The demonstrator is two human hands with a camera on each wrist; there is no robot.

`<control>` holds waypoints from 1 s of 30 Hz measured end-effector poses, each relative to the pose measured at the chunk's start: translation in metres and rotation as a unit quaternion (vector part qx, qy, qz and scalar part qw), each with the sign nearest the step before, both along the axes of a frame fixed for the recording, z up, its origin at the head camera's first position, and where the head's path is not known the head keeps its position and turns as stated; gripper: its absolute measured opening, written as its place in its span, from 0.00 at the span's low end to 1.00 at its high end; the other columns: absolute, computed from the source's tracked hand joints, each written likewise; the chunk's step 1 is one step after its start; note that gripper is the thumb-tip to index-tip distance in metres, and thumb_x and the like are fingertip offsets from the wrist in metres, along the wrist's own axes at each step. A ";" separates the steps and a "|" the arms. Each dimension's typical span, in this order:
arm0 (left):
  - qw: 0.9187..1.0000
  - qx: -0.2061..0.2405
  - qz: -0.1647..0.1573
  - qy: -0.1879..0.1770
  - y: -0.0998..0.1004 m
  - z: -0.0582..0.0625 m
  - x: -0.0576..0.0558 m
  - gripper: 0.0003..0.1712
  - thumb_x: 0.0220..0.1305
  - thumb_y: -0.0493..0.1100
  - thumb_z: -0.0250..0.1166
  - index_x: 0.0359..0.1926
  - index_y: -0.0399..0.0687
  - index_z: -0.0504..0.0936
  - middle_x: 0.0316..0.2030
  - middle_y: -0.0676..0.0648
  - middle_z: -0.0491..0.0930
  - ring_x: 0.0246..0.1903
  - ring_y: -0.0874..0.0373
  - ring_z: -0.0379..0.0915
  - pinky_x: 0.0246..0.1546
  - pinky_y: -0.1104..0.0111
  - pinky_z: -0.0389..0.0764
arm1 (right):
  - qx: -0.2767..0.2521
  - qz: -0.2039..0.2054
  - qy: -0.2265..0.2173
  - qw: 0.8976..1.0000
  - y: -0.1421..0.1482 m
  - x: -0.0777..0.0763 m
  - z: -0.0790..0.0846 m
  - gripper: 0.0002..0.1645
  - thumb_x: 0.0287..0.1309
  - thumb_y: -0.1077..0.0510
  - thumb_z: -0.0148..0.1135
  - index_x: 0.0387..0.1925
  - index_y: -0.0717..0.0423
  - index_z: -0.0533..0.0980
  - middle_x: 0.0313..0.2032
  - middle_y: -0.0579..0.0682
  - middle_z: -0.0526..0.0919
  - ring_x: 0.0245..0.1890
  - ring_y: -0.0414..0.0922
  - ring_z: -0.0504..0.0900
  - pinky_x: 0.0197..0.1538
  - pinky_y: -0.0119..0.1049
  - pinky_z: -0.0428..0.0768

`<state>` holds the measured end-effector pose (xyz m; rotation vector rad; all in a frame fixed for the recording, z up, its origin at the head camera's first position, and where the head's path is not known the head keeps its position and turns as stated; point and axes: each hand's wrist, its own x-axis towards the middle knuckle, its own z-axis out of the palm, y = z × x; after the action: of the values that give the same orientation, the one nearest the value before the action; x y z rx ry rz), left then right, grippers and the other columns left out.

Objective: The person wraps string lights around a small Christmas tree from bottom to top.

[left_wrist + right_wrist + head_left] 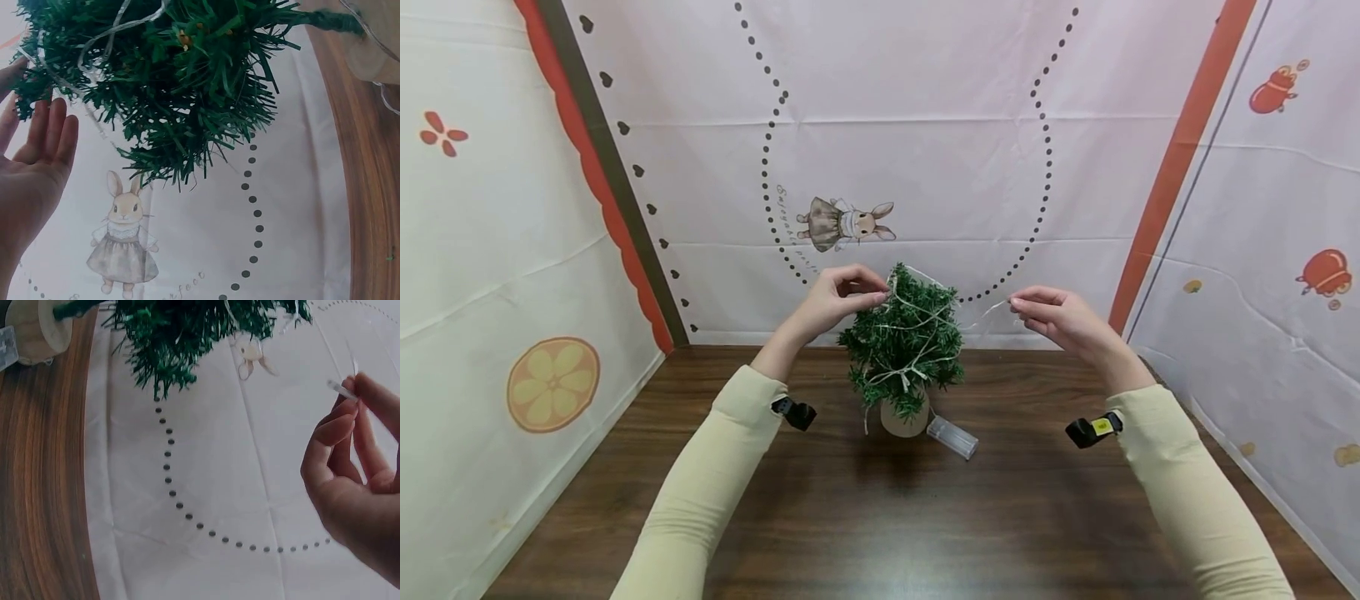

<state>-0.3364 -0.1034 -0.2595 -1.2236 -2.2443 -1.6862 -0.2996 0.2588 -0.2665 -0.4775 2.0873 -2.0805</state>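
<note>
A small green artificial Christmas tree (917, 333) stands on a round wooden base (904, 418), wound with a thin clear-wired string of lights (917, 367). My left hand (842, 296) is at the tree's upper left, thumb and index finger pinching the light string by the top branches. In the left wrist view, green needles partly cover the fingertips of that left hand (37, 156). Off to the tree's right, my right hand (1060, 317) pinches the free end of the light string (342, 389) between thumb and fingertips, and the wire stretches back toward the branches.
A clear battery box (953, 437) lies beside the base on the brown wooden table (880, 533). Behind the tree hangs a pale printed cloth (917, 167) with a rabbit figure, and more printed cloth (1247, 292) borders the sides.
</note>
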 end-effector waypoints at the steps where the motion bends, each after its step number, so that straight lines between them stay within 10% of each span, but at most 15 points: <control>1: 1.000 0.001 0.004 -0.001 -0.001 0.001 0.002 0.12 0.63 0.36 0.63 0.46 0.35 0.79 0.43 0.43 0.81 0.44 0.45 0.78 0.46 0.63 0.80 | 0.000 -0.004 0.000 1.000 -0.002 0.000 0.000 0.06 0.63 0.60 0.59 0.38 0.49 0.81 0.39 0.42 0.80 0.38 0.35 0.77 0.43 0.25 0.79; 20: 0.994 -0.048 0.092 -0.023 -0.023 -0.007 0.025 0.16 0.58 0.41 0.69 0.46 0.39 0.82 0.40 0.43 0.83 0.37 0.48 0.79 0.37 0.68 0.81 | -0.081 -0.011 -0.020 0.996 -0.040 -0.009 -0.006 0.08 0.59 0.68 0.61 0.35 0.54 0.82 0.37 0.46 0.85 0.38 0.38 0.84 0.50 0.29 0.80; 30: 0.992 -0.044 0.115 -0.026 -0.027 -0.023 0.004 0.14 0.56 0.42 0.71 0.44 0.43 0.84 0.34 0.45 0.84 0.32 0.52 0.79 0.32 0.70 0.80 | -0.118 -0.018 -0.022 0.993 -0.058 -0.008 -0.014 0.07 0.56 0.69 0.63 0.36 0.59 0.81 0.35 0.50 0.86 0.38 0.42 0.86 0.50 0.30 0.80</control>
<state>-0.3326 -0.1309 -0.2829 -0.9024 -2.4057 -1.5668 -0.3075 0.2012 -0.2806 -0.4223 1.8478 -2.3504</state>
